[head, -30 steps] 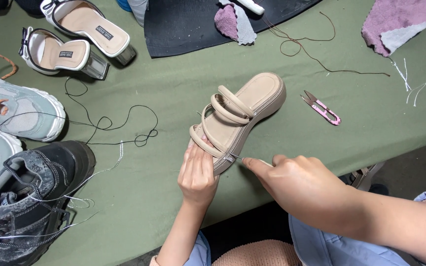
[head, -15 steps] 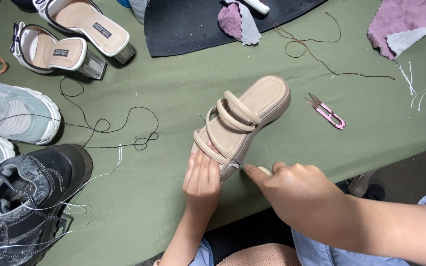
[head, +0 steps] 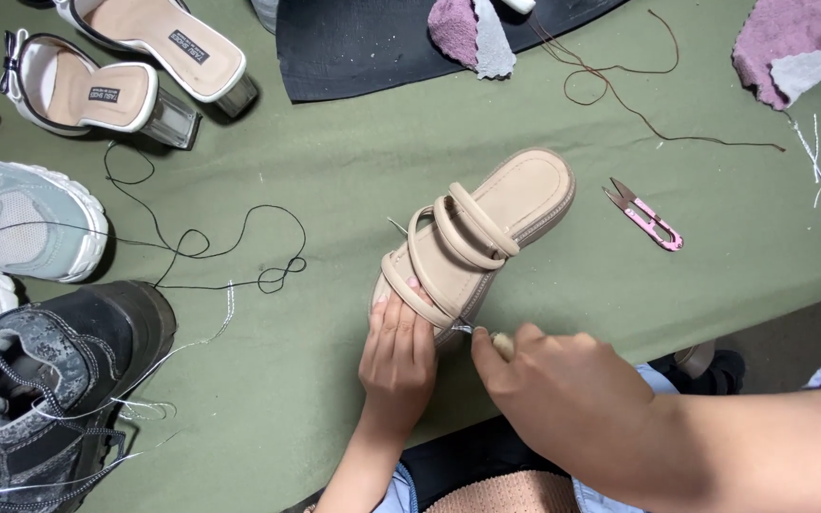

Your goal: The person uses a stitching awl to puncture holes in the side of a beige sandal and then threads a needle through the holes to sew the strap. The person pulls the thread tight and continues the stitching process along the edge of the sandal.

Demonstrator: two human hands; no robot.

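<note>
A beige sandal [head: 515,195] with three straps lies slanted on the green table [head: 334,171], toe end toward me. My left hand [head: 396,356] presses down on the toe end, fingers together over the front strap. My right hand [head: 563,394] is closed around a small pale-handled tool [head: 500,343]. The tool's thin metal tip touches the side of the sandal's sole beside my left fingers. A thin pale thread sticks out at the sandal's left side.
Pink thread snips [head: 646,218] lie right of the sandal. Loose black thread [head: 192,252] curls to its left. A black sneaker [head: 40,380], a pale blue sneaker [head: 21,214] and white heeled mules [head: 97,95] line the left. A black sheet [head: 382,38] and pink cloth [head: 791,47] lie at the back.
My left hand has slid up onto the sandal's toe end. My right hand has closed in, bringing the tool tip against the sole's side.
</note>
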